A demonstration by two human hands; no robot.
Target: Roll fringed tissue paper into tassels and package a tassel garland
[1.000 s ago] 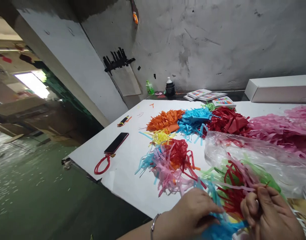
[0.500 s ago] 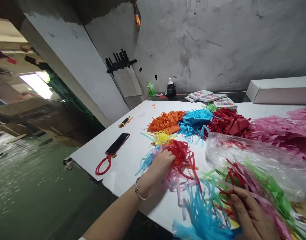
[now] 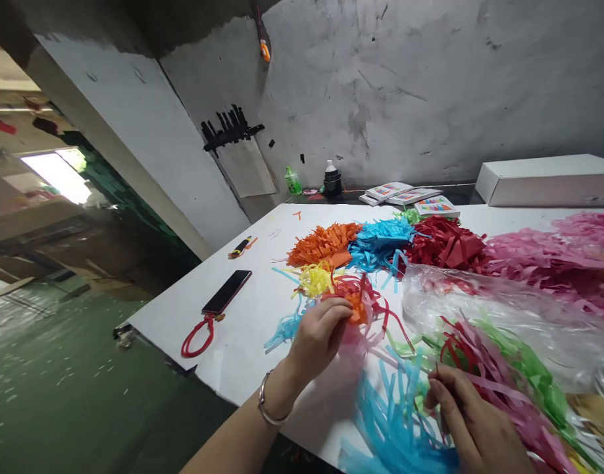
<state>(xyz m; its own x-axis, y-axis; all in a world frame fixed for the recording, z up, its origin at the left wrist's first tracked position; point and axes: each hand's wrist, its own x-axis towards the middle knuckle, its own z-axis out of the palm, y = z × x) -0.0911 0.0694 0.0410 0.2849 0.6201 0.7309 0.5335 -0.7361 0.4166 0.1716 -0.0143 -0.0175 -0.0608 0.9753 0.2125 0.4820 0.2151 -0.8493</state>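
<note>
My left hand [image 3: 322, 329], with a silver bangle at the wrist, is closed over a small heap of paper strips. Pink strips [image 3: 354, 345], blurred, hang at its fingertips. Red strips [image 3: 364, 284] and orange strips [image 3: 358, 309] lie just beyond, yellow strips [image 3: 316, 280] and light blue strips [image 3: 285, 327] beside them. Thumb and fingers of my right hand [image 3: 472, 418] pinch together near the front edge; what they hold is too thin to make out. Blue strips [image 3: 401, 421] spread to its left. Green strips [image 3: 524, 368] and mauve strips [image 3: 509, 395] lie beyond it.
Fringed bundles in orange [image 3: 324, 245], blue [image 3: 383, 238], dark red [image 3: 445, 242] and pink [image 3: 543, 253] line the white table's back. A clear plastic bag [image 3: 479, 303] lies before them. A phone [image 3: 227, 291] and a small cutter [image 3: 241, 247] lie left. A white box [image 3: 549, 181] stands behind.
My left hand has shifted slightly within the heap, and orange strips now show beside its fingers. My right hand has moved a little left; red strips no longer show at its fingertips.
</note>
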